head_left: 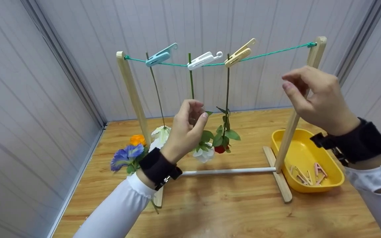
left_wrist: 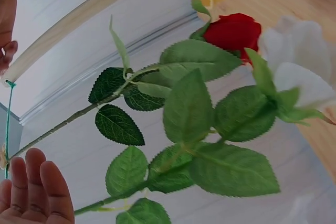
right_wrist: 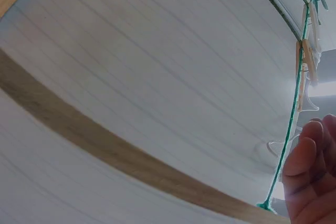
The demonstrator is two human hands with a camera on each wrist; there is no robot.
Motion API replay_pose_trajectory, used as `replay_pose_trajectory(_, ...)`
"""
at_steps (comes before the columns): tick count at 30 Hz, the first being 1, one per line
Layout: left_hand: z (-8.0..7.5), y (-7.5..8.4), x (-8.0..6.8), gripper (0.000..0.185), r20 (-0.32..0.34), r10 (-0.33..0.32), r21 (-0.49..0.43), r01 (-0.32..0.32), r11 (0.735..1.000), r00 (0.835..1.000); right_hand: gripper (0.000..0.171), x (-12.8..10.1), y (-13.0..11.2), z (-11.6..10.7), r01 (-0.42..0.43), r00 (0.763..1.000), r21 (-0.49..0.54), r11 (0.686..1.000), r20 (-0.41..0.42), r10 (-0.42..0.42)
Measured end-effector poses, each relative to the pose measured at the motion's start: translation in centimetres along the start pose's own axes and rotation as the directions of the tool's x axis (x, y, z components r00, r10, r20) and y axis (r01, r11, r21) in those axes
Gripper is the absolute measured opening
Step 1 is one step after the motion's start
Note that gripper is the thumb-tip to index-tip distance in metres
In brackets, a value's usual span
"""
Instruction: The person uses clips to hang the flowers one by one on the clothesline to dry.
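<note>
Three clothespins (head_left: 201, 61) pin three stems (head_left: 227, 89) to one green cord (head_left: 276, 52).
Your left hand (head_left: 188, 127) and right hand (head_left: 322, 99), fingers loosely bent, are empty.

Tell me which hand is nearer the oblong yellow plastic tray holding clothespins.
Right. The right hand is above the oblong yellow plastic tray in the head view; the left hand is farther off, to the tray's left, in front of the hanging green-stemmed white flower.
</note>
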State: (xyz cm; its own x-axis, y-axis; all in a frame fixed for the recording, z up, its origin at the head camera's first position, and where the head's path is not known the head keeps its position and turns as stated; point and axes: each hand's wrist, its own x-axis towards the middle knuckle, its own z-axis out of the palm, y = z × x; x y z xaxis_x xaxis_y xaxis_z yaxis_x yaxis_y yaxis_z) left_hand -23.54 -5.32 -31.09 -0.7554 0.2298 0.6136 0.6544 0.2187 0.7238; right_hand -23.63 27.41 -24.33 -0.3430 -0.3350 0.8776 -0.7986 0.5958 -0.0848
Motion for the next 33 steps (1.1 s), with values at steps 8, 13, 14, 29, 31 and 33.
replay_pose_trajectory(8, -0.7, -1.2, -2.2, 0.022, 0.058, 0.007, 0.099, -0.012, 0.995, 0.998, 0.012, -4.2, 1.4, -0.8, -0.075, 0.997, -0.035, 0.997, 0.013, 0.076)
replay_pose_trajectory(13, -0.6, -2.2, -4.2, 0.022, 0.123, 0.056, 0.207, -0.081, 0.975, 0.991, 0.026, -7.5, 3.2, -1.1, -0.175, 0.98, -0.016, 0.984, 0.097, 0.175)
replay_pose_trajectory(14, -0.6, -2.4, -4.6, 0.022, 0.139, 0.071, 0.233, -0.102, 0.967, 0.988, 0.028, -8.2, 3.7, -1.1, -0.207, 0.971, -0.008, 0.978, 0.119, 0.207)
replay_pose_trajectory(29, 0.6, -5.1, -8.8, 0.01, 0.279, 0.086, 0.359, -0.187, 0.914, 0.956, 0.016, -15.5, 10.2, 1.8, -0.562, 0.372, -0.297, 0.772, 0.743, 0.557)
replay_pose_trajectory(31, 0.8, -5.4, -9.2, 0.01, 0.305, 0.062, 0.379, -0.181, 0.908, 0.95, 0.013, -16.1, 10.8, 2.5, -0.575, 0.301, -0.308, 0.758, 0.782, 0.546)
replay_pose_trajectory(33, 1.0, -5.6, -9.4, 0.008, 0.329, 0.03, 0.39, -0.165, 0.906, 0.944, 0.012, -16.6, 11.3, 3.2, -0.59, 0.245, -0.317, 0.743, 0.807, 0.538)
